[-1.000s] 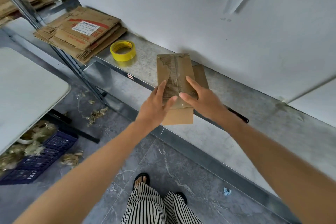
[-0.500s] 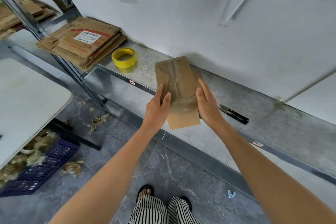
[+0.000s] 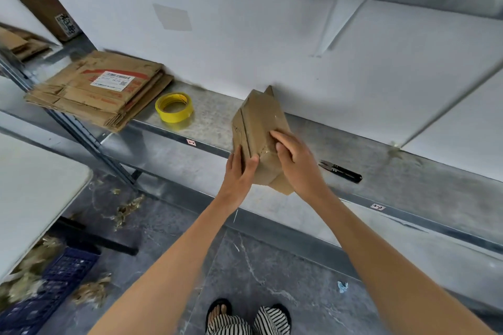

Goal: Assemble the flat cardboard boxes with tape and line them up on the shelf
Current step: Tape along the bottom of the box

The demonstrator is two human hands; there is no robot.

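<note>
A small brown cardboard box [image 3: 257, 124] is tilted up on end above the front edge of the metal shelf [image 3: 394, 171], its far end near the white wall. My left hand [image 3: 239, 174] grips its near left side, thumb on top. My right hand [image 3: 295, 162] holds the near right side with fingers curled over the top face. A loose flap hangs below my right hand. A yellow roll of tape [image 3: 174, 107] lies on the shelf to the left of the box. A stack of flat cardboard boxes [image 3: 100, 90] lies at the shelf's left end.
Black snips [image 3: 341, 170] lie on the shelf right of my right hand. A white table [image 3: 32, 190] stands at the left, with a blue crate [image 3: 46, 296] and straw-like scraps under it. More cardboard lies on the neighbouring shelf [image 3: 19, 42]. My sandalled feet show on the grey floor.
The box lay flat under both hands; it has been picked up, opened from flat into a box shape and tilted up on end. Both hands shifted from pressing on top to gripping its sides.
</note>
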